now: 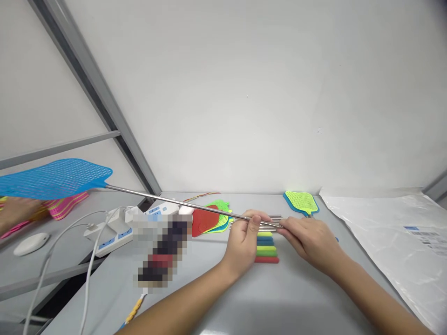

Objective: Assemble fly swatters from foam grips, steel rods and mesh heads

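A blue fly swatter [66, 179] with a long thin metal rod stretches across the view, its mesh head far to the left. My left hand [244, 237] is closed around the rod near its lower end, thumb on top. At the rod's end, my right hand [310, 237] pinches the metal tip between its fingers; the exact contact is partly hidden. Under and between my hands lie several fly swatters with coloured handles side by side, a red handle [267, 260] nearest me. Their heads, including a red one [206, 221], fan out to the left of my hands.
Behind my right hand lies a yellow-green swatter head [302, 201] over a blue one. White plastic packaging [391, 232] covers the right side. Power strips [115, 242] with white cables and a pixelated object [162, 253] are on the left. Another person's hand [17, 211] shows at the left edge.
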A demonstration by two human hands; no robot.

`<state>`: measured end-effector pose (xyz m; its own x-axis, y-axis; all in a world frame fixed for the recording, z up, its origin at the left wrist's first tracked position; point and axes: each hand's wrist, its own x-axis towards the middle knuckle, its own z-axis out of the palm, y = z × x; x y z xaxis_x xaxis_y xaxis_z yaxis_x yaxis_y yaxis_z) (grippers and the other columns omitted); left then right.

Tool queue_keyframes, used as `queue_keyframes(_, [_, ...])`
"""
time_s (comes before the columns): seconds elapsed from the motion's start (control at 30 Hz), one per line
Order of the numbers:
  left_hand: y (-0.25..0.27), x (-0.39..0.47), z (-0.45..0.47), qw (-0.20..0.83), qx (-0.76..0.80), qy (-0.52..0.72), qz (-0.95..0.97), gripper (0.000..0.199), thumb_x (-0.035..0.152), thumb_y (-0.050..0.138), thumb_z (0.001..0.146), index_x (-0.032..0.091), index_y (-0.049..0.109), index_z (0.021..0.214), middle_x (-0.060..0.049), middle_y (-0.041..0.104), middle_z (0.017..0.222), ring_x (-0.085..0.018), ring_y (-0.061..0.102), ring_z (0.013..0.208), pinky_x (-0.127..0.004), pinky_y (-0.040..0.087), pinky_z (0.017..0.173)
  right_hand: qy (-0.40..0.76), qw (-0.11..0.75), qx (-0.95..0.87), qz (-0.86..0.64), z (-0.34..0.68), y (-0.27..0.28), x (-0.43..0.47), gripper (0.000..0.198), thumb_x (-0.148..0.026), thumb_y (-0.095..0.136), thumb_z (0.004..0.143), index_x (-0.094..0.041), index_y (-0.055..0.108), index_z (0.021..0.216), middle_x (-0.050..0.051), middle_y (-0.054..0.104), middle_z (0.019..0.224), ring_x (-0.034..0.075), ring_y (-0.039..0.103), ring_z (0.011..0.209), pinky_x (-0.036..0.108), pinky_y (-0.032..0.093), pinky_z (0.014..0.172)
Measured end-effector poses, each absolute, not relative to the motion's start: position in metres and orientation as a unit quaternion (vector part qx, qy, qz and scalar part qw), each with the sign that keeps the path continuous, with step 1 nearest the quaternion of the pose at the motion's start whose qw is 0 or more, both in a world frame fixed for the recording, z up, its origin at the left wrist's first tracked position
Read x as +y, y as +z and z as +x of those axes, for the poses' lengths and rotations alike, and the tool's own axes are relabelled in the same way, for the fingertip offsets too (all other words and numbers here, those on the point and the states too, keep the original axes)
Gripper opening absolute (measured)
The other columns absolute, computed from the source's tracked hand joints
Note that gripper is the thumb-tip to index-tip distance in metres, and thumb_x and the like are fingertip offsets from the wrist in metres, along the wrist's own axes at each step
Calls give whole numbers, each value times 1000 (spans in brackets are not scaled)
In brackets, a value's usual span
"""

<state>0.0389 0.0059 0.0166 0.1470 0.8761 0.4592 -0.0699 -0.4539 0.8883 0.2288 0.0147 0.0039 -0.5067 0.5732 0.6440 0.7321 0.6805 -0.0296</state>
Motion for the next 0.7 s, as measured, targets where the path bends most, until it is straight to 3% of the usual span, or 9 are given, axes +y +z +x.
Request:
queue_keyframes(0.13, [18, 2, 38, 391, 312, 610, 615, 36, 33, 37, 99, 16, 67, 88, -8, 66, 93, -20, 60, 97, -33, 45, 89, -103, 308, -868, -374, 228, 4, 15, 22, -29, 41, 98, -21, 52, 81, -4, 54, 63, 11, 42, 52, 27, 22, 54])
queue_keyframes(0.4, [24, 9, 26, 425, 308, 692, 496, 38, 40, 38, 98, 17, 65, 84, -7, 66, 86, -20, 62, 90, -35, 47, 84, -98, 275, -864, -410, 245, -1, 24, 19, -31, 40, 99, -22, 54, 90, -2, 59, 72, 12, 48, 58, 27, 25, 56])
queue_keyframes(0.7, [24, 13, 20, 404, 299, 676, 539, 38, 40, 35, 98, 18, 64, 88, -7, 63, 91, -20, 59, 95, -33, 45, 85, -128, 286, -856, -410, 252, 8, 20, 16, -27, 41, 98, -21, 54, 90, -2, 57, 72, 12, 48, 61, 26, 26, 56])
